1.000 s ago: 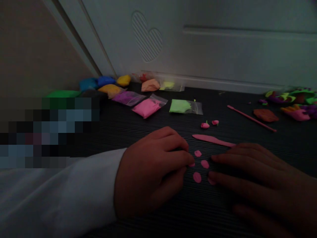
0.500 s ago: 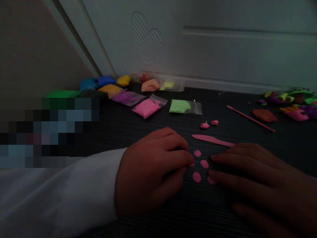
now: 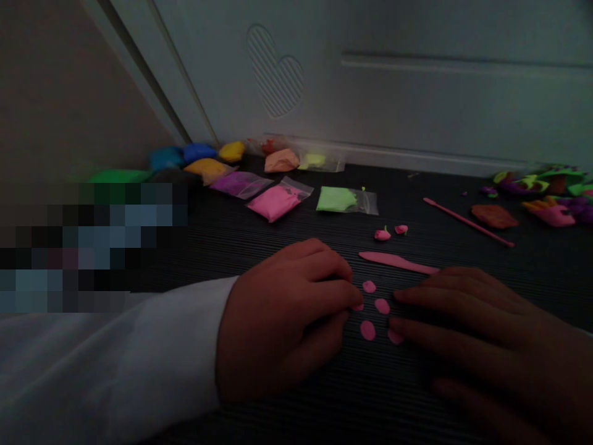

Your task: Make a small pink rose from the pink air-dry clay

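Small flat pink clay discs lie on the dark wood-grain surface between my hands, such as one disc (image 3: 367, 330) nearest me and another (image 3: 382, 306) further off. My left hand (image 3: 291, 321) is curled, with its index fingertip and thumb close together at a partly hidden pink clay disc (image 3: 358, 306). My right hand (image 3: 491, 346) is spread, palm down, one fingertip touching the edge of a further disc (image 3: 395, 337). A pink modelling knife (image 3: 393, 260) lies just beyond, its right end by my right hand. Two tiny pink clay buds (image 3: 382, 235) with green stems sit behind it.
Bags of coloured clay stand at the back left, among them a pink bag (image 3: 278, 199) and a light green bag (image 3: 340, 199). A thin pink modelling stick (image 3: 467, 222), a reddish-brown clay slab (image 3: 493, 216) and clay figures (image 3: 551, 211) lie right. A white panel (image 3: 407, 111) rises behind.
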A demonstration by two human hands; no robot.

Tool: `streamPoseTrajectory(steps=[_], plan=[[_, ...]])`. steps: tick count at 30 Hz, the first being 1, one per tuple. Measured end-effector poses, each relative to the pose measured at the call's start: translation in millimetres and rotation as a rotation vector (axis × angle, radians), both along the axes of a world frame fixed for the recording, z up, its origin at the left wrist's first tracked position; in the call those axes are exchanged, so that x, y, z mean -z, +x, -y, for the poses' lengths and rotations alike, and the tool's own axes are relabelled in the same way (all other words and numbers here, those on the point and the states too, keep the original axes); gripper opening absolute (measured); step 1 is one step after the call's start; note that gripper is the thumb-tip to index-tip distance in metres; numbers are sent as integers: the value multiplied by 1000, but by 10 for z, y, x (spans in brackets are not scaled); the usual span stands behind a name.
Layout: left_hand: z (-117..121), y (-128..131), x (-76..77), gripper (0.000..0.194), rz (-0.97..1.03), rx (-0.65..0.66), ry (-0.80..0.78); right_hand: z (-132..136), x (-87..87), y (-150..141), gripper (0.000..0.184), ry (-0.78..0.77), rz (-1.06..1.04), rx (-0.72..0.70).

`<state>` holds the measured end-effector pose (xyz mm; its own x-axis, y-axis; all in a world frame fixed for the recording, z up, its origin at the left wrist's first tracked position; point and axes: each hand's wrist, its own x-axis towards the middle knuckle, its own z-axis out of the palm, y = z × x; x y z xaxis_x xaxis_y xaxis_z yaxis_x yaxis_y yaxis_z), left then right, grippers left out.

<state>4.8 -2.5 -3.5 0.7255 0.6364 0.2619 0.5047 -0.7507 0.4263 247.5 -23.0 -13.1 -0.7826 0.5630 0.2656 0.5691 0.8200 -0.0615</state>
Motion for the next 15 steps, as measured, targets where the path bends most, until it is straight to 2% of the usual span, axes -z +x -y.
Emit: streamPoseTrajectory(steps=[15], plan=[[-5, 5, -4, 22, -2, -9, 1, -9, 0, -3, 40, 8, 10, -5]])
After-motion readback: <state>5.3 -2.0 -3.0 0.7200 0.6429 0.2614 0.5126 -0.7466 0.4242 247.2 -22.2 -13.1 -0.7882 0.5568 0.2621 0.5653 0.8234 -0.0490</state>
